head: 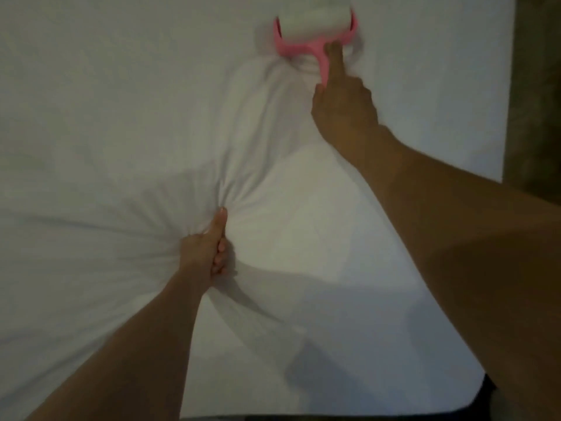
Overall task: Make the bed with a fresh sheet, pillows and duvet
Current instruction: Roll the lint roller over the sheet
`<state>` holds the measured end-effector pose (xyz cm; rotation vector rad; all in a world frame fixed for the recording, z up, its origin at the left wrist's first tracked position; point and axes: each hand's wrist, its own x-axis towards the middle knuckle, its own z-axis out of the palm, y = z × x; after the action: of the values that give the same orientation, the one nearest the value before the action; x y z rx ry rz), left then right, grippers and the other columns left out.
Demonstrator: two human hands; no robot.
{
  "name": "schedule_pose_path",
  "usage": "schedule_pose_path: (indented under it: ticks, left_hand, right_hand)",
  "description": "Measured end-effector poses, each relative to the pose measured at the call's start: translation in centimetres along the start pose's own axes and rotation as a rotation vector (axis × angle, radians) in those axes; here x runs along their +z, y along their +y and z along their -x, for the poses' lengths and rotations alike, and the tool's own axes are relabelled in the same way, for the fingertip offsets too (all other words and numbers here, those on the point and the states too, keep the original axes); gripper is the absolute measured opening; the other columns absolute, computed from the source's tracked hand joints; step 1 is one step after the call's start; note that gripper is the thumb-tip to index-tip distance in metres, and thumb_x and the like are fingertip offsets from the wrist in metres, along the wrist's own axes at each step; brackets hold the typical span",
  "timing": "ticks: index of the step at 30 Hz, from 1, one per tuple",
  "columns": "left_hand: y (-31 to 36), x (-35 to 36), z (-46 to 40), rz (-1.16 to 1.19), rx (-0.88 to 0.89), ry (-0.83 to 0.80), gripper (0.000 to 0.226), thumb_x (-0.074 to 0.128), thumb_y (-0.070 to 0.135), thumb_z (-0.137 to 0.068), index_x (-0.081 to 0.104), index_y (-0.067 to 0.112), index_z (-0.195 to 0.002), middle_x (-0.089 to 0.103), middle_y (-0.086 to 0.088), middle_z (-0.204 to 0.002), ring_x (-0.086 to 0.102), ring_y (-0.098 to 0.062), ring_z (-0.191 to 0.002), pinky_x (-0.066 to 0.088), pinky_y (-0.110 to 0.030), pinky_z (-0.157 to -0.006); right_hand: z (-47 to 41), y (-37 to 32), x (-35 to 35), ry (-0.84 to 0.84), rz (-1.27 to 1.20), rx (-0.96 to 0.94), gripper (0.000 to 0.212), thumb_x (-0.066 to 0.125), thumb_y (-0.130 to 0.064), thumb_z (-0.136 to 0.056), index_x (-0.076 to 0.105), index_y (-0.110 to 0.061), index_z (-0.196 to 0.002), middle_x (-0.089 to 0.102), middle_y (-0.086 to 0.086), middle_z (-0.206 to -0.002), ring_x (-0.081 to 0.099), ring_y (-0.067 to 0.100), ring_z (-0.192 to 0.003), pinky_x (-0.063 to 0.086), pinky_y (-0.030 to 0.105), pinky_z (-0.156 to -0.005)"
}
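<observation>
My left hand point(209, 250) grips a bunch of the sheet point(121, 117), fingers curled tight, thumb straight. Beyond that bunch, my right hand point(343, 107) holds the pink roller point(315, 28), forefinger along its handle. I judge I am cleaning the sheet; next I need steady strokes over stretched cloth.

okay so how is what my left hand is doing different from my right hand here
The left hand bunches a fold of the white fitted sheet in a closed fist, thumb up, near the bed's edge. The right hand grips the pink plastic lint roller by its handle, forefinger extended along it, and reaches farther across the bed. The roller looks motion-blurred, while the left hand looks sharper. Both work on the same sheet.
</observation>
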<state>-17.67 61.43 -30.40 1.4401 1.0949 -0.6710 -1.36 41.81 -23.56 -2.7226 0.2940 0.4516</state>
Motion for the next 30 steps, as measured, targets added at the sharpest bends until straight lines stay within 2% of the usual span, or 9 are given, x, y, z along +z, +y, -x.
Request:
schedule_pose_path:
  ticks: [5, 8, 12, 14, 18, 20, 21, 24, 30]
  left_hand:
    - [-0.2, -0.5, 1.1, -0.014, 0.073, -0.063, 0.058, 0.054, 0.061, -0.085, 0.033, 0.017, -0.054, 0.029, 0.006, -0.03, 0.025, -0.009, -0.024, 0.024, -0.012, -0.034]
    - [-0.8, -1.0, 2.8, 0.024, 0.173, -0.05, 0.055, 0.053, 0.048, -0.093, 0.034, 0.014, -0.055, 0.03, 0.005, -0.029, 0.024, -0.008, -0.023, 0.023, -0.01, -0.033]
    - [-4.7, -0.2, 6.9, 0.091, 0.185, -0.043, 0.049, 0.051, 0.033, -0.098, 0.036, 0.011, -0.057, 0.031, 0.005, -0.028, 0.024, -0.007, -0.022, 0.023, -0.008, -0.032]
    - [-8.7, 1.0, 9.6, 0.074, 0.162, -0.063, 0.049, 0.052, 0.032, -0.098, 0.035, 0.011, -0.056, 0.03, 0.005, -0.028, 0.022, -0.007, -0.022, 0.022, -0.008, -0.033]
    - [-17.5, 3.7, 14.9, -0.008, 0.056, -0.21, 0.052, 0.051, 0.033, -0.098, 0.033, 0.011, -0.055, 0.028, 0.005, -0.03, 0.021, -0.007, -0.023, 0.019, -0.008, -0.032]
    - [-20.4, 4.7, 16.8, -0.057, 0.014, -0.279, 0.053, 0.05, 0.035, -0.098, 0.032, 0.011, -0.054, 0.026, 0.004, -0.03, 0.021, -0.008, -0.023, 0.02, -0.008, -0.032]
    - [-21.2, 5.1, 17.5, -0.086, 0.007, -0.296, 0.053, 0.049, 0.036, -0.098, 0.032, 0.011, -0.054, 0.026, 0.003, -0.03, 0.022, -0.008, -0.023, 0.021, -0.009, -0.032]
    - [-21.6, 5.9, 18.8, -0.142, 0.032, -0.302, 0.053, 0.049, 0.038, -0.098, 0.033, 0.012, -0.055, 0.027, 0.003, -0.031, 0.023, -0.009, -0.025, 0.022, -0.012, -0.032]
    - [-17.3, 8.1, 17.6, -0.135, 0.124, -0.262, 0.051, 0.052, 0.039, -0.096, 0.035, 0.012, -0.056, 0.031, 0.004, -0.033, 0.024, -0.008, -0.027, 0.023, -0.014, -0.033]
  right_hand:
    - [11.5, 3.9, 1.9, -0.044, 0.002, 0.062, 0.058, 0.035, -0.026, -0.102, 0.007, -0.032, -0.153, 0.058, 0.018, -0.12, 0.058, 0.037, -0.109, 0.045, 0.039, -0.085]
    - [19.9, 6.5, 3.8, -0.075, 0.012, 0.08, 0.059, 0.034, -0.026, -0.102, 0.004, -0.034, -0.153, 0.06, 0.017, -0.114, 0.06, 0.037, -0.102, 0.046, 0.039, -0.08]
    - [29.9, 10.5, 6.0, -0.039, -0.147, 0.095, 0.055, 0.036, -0.028, -0.102, 0.011, -0.034, -0.151, 0.059, 0.009, -0.085, 0.06, 0.026, -0.072, 0.048, 0.036, -0.062]
    - [34.8, 12.3, 7.0, -0.051, -0.2, 0.133, 0.053, 0.037, -0.029, -0.103, 0.015, -0.034, -0.15, 0.055, 0.004, -0.078, 0.056, 0.02, -0.066, 0.047, 0.035, -0.059]
    - [45.1, 15.9, 9.5, -0.122, -0.206, 0.112, 0.053, 0.037, -0.028, -0.103, 0.018, -0.033, -0.152, 0.061, 0.006, -0.088, 0.061, 0.019, -0.073, 0.054, 0.037, -0.071]
    - [49.2, 18.1, 9.5, -0.149, -0.183, 0.118, 0.05, 0.037, -0.029, -0.103, 0.021, -0.032, -0.15, 0.06, 0.0, -0.086, 0.057, 0.012, -0.067, 0.05, 0.027, -0.062]
    - [51.1, 19.2, 9.2, -0.173, -0.141, 0.12, 0.049, 0.036, -0.03, -0.103, 0.022, -0.033, -0.15, 0.059, -0.003, -0.088, 0.055, 0.01, -0.067, 0.043, 0.021, -0.059]
    - [56.0, 21.8, 8.7, -0.161, -0.046, 0.14, 0.05, 0.037, -0.035, -0.101, 0.023, -0.038, -0.149, 0.062, -0.002, -0.098, 0.063, 0.016, -0.076, 0.032, 0.023, -0.06]
    - [55.5, 23.8, 10.1, -0.061, -0.151, 0.258, 0.049, 0.033, -0.04, -0.1, 0.024, -0.038, -0.148, 0.061, -0.003, -0.099, 0.062, 0.013, -0.076, 0.038, 0.021, -0.058]
